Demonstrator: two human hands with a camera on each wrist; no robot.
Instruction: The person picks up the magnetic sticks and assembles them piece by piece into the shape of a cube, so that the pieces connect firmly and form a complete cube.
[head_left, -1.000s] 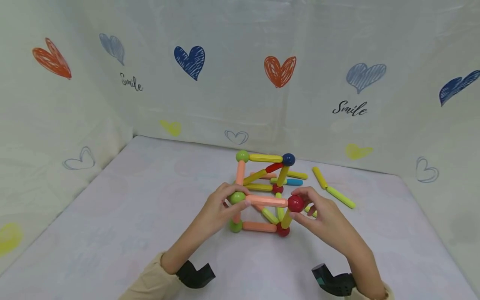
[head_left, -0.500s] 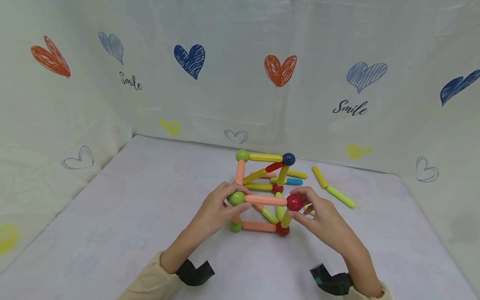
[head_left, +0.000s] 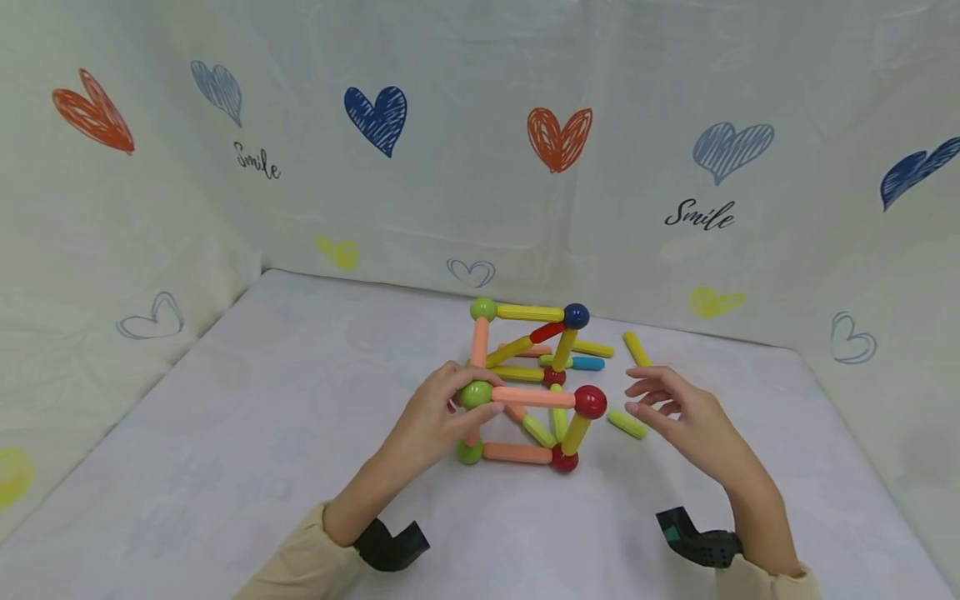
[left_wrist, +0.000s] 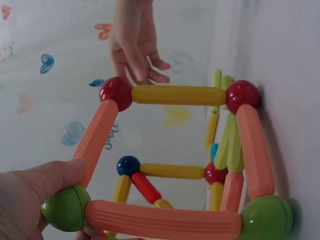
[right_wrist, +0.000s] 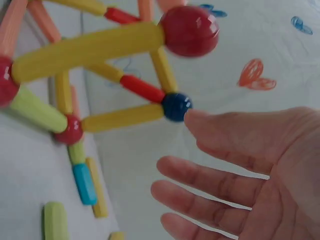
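A frame of magnetic building sticks and balls stands on the table, with salmon sticks [head_left: 534, 397], yellow sticks [head_left: 576, 434] and lime ones. My left hand [head_left: 431, 412] pinches the green ball [head_left: 476, 395] at its upper near left corner between thumb and fingers. At the upper near right corner sits a red ball [head_left: 591, 402], joined to the salmon stick and a yellow one. My right hand [head_left: 693, 421] is to the right of that ball, apart from it, holding nothing; its fingers are loosely bent. A blue ball [right_wrist: 177, 106] tops the far right corner.
Several loose sticks lie behind and right of the frame: a short lime stick [head_left: 627, 424], a yellow stick [head_left: 637, 348] and a blue-ended one [head_left: 588, 363]. A white cloth backdrop [head_left: 480, 167] with printed hearts rises behind the table.
My right hand has let go of the red ball and moved right, away from the frame. My left hand still holds the green ball in about the same place.
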